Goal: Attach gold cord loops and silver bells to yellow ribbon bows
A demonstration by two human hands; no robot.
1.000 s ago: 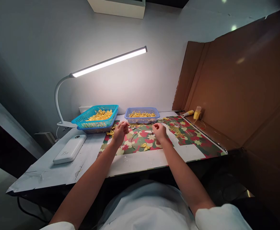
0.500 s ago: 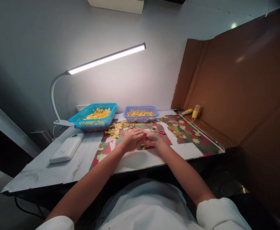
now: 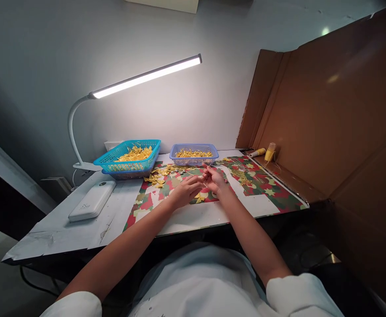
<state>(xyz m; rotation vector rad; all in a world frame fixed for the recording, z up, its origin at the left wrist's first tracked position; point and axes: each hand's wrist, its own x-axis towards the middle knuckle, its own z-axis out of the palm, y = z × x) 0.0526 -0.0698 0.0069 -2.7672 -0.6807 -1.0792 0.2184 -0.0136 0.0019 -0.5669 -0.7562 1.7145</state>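
My left hand (image 3: 185,193) is low over the patterned sheet, its fingers bent and closed at the tips. Close against it, my right hand (image 3: 214,180) pinches, with one finger raised. A thin pale strand (image 3: 205,185) shows between the fingertips of both hands; its ends are hidden. Just below the hands lies a small yellow ribbon bow (image 3: 199,198). More yellow bows (image 3: 156,179) are scattered to the left of the hands, with a few small dark round pieces (image 3: 181,172) beyond. The red-handled tool behind my right hand is mostly covered.
A blue basket (image 3: 127,167) and a lilac basket (image 3: 194,160) hold yellow bows. On the left stand a white power bank (image 3: 93,201) and a lamp (image 3: 146,78). Gold strands (image 3: 242,177), a yellow thread spool (image 3: 270,152) and a cardboard wall (image 3: 328,114) are on the right.
My right hand has lifted and turned away from my left, one finger now pointing up. The bow beneath shows more fully, while the red-handled tool is now mostly covered.
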